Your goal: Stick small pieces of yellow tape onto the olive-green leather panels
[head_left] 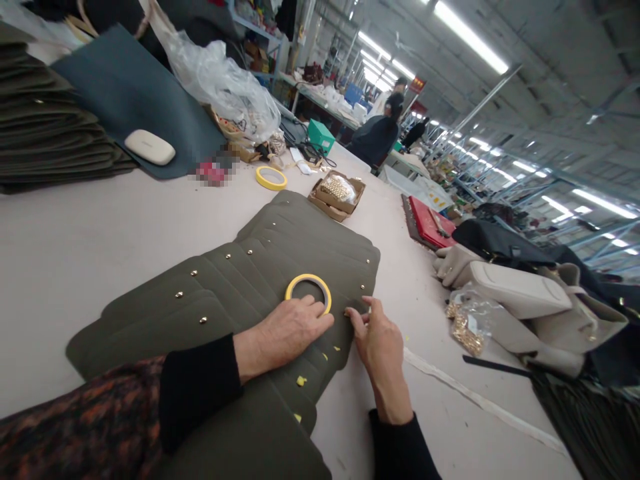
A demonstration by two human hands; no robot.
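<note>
- Your left hand [287, 330] lies flat, fingers together, pressed on the fanned stack of olive panels [240, 293], its fingertips touching the yellow tape roll [309, 291] at the roll's 7 o'clock.
- Your right hand [379, 337] pinches the panel edge at the roll's 4 o'clock, beside a brass stud [363, 287].
- The panels lie mid-table [75, 247]; a second tape roll [271, 178] sits at their 12 o'clock.
</note>
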